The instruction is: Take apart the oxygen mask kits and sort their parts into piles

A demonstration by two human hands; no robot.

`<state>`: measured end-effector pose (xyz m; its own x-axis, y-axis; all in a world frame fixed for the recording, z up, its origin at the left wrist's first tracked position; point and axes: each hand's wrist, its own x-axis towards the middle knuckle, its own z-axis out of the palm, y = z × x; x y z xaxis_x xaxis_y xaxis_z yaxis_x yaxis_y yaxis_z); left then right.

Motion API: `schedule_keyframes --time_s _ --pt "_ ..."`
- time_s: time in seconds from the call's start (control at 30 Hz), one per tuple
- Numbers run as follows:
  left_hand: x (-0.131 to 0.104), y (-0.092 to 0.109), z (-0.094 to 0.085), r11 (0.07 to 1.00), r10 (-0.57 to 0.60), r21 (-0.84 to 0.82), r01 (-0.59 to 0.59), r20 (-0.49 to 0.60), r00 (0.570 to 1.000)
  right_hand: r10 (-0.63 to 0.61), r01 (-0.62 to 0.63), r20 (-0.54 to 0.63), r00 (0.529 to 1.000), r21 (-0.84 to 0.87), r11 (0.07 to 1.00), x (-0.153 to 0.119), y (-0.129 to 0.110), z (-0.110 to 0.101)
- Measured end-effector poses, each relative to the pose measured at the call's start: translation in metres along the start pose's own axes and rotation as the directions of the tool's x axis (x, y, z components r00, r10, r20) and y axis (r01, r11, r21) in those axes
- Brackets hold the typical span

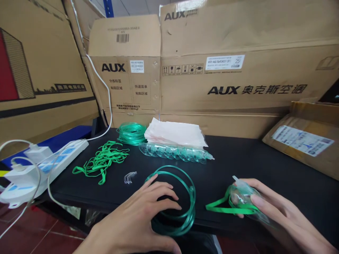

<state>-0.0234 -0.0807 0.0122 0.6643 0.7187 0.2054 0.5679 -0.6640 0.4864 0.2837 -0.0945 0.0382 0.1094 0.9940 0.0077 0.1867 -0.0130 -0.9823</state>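
Observation:
My left hand (pixel 144 211), fingers spread and curved, is over a coil of green clear tubing (pixel 192 204) near the table's front edge; whether it touches the coil I cannot tell. In my right hand (pixel 275 208) is a clear green oxygen mask (pixel 242 194), gripped between thumb and fingers, with a green elastic strap (pixel 225 210) looping out to the left. Farther back, a row of similar masks (pixel 176 152) lies in front of a stack of white bags (pixel 174 132). A tangle of green straps (pixel 106 158) and a few thin metal strips (pixel 129 177) lie to the left.
Another coil of green tubing (pixel 131 133) sits at the back of the black table (pixel 238 158). On the left is a white power strip (pixel 50 169) with plugs and cables. Large cardboard boxes (pixel 190 84) wall off the back, and a smaller carton (pixel 304 137) stands right.

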Motion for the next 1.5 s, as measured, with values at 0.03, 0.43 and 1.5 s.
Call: schedule_keyframes --time_s 0.03,0.43,1.5 --pt "0.001 0.001 0.002 1.0 0.008 0.007 -0.008 -0.006 1.0 0.045 -0.046 0.035 0.998 0.034 0.998 0.001 -0.002 0.001" --pt "0.007 0.002 0.002 0.986 0.087 0.144 -0.086 0.002 0.996 0.037 -0.048 0.078 0.996 0.143 0.989 0.009 0.007 0.0" --pt "0.023 -0.004 0.013 0.982 -0.138 -0.157 0.107 -0.202 0.97 -0.059 0.124 0.409 0.911 -0.134 0.983 -0.001 -0.001 0.036"
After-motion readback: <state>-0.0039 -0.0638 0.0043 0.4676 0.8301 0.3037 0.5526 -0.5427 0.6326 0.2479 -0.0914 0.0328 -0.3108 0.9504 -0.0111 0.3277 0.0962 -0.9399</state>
